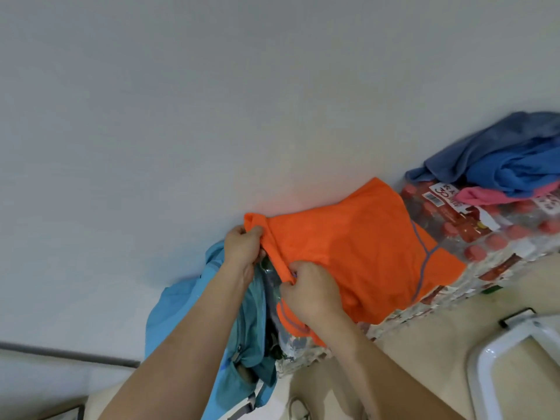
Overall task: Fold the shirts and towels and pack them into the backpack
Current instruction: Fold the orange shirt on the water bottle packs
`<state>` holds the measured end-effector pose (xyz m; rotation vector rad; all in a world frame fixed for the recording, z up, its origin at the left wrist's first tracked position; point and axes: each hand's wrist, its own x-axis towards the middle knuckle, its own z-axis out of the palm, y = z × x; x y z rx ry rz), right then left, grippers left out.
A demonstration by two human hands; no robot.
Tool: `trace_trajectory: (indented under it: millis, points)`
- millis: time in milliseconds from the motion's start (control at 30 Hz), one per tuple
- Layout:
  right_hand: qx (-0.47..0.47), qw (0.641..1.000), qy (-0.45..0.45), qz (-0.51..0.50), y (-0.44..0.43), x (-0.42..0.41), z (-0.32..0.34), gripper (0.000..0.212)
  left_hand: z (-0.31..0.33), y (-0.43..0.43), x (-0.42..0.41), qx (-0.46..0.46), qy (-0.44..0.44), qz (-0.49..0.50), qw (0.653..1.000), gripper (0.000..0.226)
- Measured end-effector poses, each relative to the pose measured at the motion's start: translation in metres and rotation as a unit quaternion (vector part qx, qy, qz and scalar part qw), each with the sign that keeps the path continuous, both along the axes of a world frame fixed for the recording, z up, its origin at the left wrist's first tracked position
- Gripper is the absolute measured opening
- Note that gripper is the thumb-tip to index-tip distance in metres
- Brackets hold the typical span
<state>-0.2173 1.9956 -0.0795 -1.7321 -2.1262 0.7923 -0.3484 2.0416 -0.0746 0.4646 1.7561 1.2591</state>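
Note:
An orange shirt [348,247] with grey seams lies spread over shrink-wrapped packs of red-capped bottles [491,234] against the wall. My left hand [242,250] grips the shirt's far left edge near the wall. My right hand [309,289] pinches the same edge nearer to me. A light blue backpack [188,322] hangs or leans to the left of the packs, under my left forearm, its teal opening facing the shirt. A heap of blue cloths [503,156] and a pink cloth [485,197] lies on the packs at the far right.
A plain white wall [212,116] fills the upper view. A white plastic stool or chair frame [515,353] stands on the beige floor at lower right. A shoe [298,410] shows at the bottom edge.

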Motion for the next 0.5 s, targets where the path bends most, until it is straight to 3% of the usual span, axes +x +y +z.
trace_trajectory:
  millis: [167, 233, 367, 500]
  points:
    - [-0.067, 0.996, 0.046, 0.042, 0.006, 0.031, 0.019, 0.007, 0.012, 0.006, 0.006, 0.057, -0.066, 0.056, 0.995, 0.019]
    - [-0.134, 0.980, 0.143, 0.028, 0.009, 0.048, 0.031, 0.001, 0.016, 0.010, 0.010, 0.063, -0.066, 0.056, 0.994, 0.020]
    - [-0.202, 0.944, 0.261, -0.005, 0.019, 0.091, 0.056, 0.025, 0.029, 0.029, 0.036, 0.085, -0.065, 0.011, 0.994, 0.015]
    - [-0.198, 0.936, 0.285, -0.059, 0.040, 0.144, 0.058, 0.017, 0.049, 0.057, 0.083, 0.113, -0.064, -0.048, 0.990, 0.005]
